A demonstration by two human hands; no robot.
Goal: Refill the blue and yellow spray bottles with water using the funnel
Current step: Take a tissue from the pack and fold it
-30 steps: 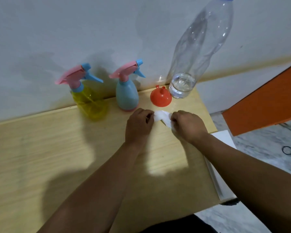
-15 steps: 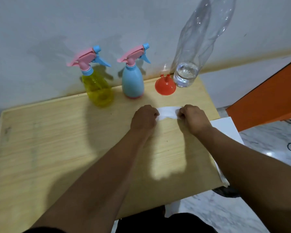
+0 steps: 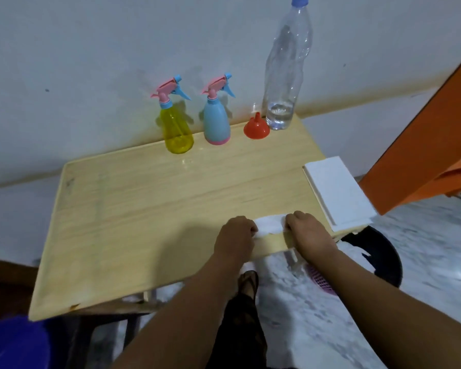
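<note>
Left hand: the left hand (image 3: 236,233) sits knuckles up near the front edge of the wooden table (image 3: 144,209) — its fingers are curled down and pinch the left end of a white tissue (image 3: 269,225).
Right hand: the right hand (image 3: 308,230) is just beside it, knuckles up too, fingers curled onto the right end of the tissue.
Arms: both arms reach forward from the bottom of the picture, side by side.
Tissue: it lies flat on the table between the two hands.
Yellow spray bottle: the yellow spray bottle (image 3: 177,129) stands upright at the back, by the wall.
Blue spray bottle: the blue spray bottle (image 3: 216,121) stands just to its right.
Funnel: the orange funnel (image 3: 256,127) sits wide end down — well apart from the hands.
Water bottle: the clear water bottle (image 3: 285,75) stands next to the funnel with a little water at the bottom and its cap on.
White board: a white board (image 3: 338,193) sticks out past the table's right edge.
</note>
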